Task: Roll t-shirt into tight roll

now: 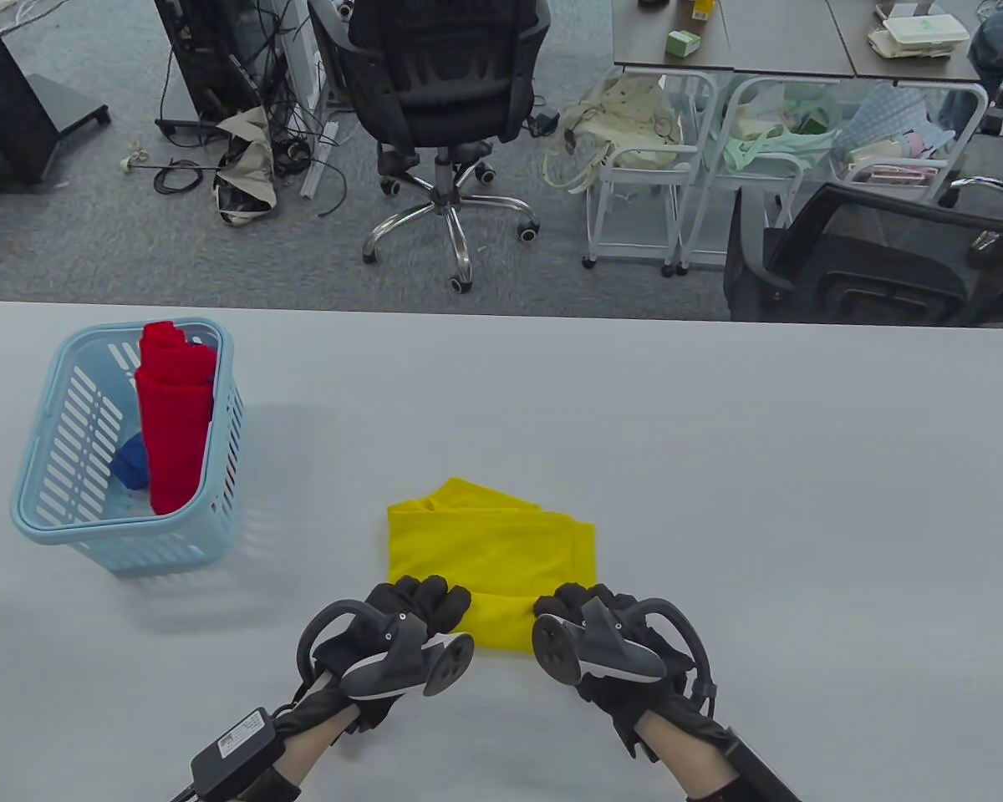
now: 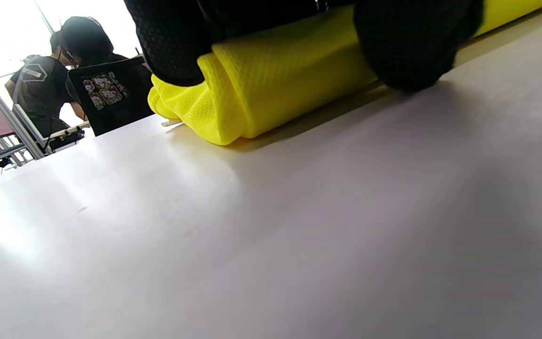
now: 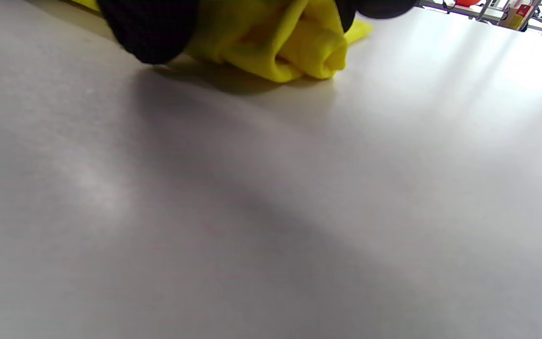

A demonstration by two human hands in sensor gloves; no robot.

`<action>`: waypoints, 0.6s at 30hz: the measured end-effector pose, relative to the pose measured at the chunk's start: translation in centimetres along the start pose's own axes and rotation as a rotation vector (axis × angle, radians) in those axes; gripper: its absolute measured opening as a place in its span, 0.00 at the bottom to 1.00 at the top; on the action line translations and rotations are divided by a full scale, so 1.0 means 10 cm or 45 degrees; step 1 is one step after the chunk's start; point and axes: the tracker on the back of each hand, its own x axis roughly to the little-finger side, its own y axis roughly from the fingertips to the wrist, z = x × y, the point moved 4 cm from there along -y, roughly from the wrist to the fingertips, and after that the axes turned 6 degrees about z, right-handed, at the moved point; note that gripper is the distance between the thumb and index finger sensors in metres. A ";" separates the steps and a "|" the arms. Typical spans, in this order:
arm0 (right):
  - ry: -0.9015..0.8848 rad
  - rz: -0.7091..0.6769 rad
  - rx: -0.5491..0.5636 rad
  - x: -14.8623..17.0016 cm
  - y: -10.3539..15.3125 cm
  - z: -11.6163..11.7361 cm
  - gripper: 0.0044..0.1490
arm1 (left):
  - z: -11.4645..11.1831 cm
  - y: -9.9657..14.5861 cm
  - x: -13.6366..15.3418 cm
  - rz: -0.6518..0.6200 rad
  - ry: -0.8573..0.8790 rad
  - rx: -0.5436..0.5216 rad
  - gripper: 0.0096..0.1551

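Observation:
A yellow t-shirt [image 1: 489,543] lies folded into a strip on the white table [image 1: 719,468], its near end wound into a roll [image 1: 501,622]. My left hand [image 1: 418,610] grips the roll's left end; the left wrist view shows the roll [image 2: 275,80] under my gloved fingers [image 2: 412,42]. My right hand [image 1: 589,610] grips the roll's right end; the right wrist view shows the spiral end of the roll [image 3: 308,52] below my fingers [image 3: 148,28]. The far part of the shirt lies flat.
A light blue basket [image 1: 58,493] stands at the table's left, holding a rolled red garment [image 1: 174,418] and something blue [image 1: 132,464]. Office chairs [image 1: 443,100] and carts [image 1: 685,192] stand on the floor beyond the far edge.

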 end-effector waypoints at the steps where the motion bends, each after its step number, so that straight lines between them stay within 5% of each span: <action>1: -0.003 -0.003 0.009 0.00 0.00 -0.01 0.43 | 0.00 0.00 0.00 0.009 -0.010 -0.004 0.40; 12: -0.230 -0.077 -0.026 0.05 -0.03 -0.05 0.34 | 0.08 -0.05 0.08 0.039 0.026 -0.045 0.32; 18: -0.419 -0.137 -0.110 0.12 -0.04 -0.02 0.34 | 0.07 -0.07 0.32 0.003 0.469 0.139 0.28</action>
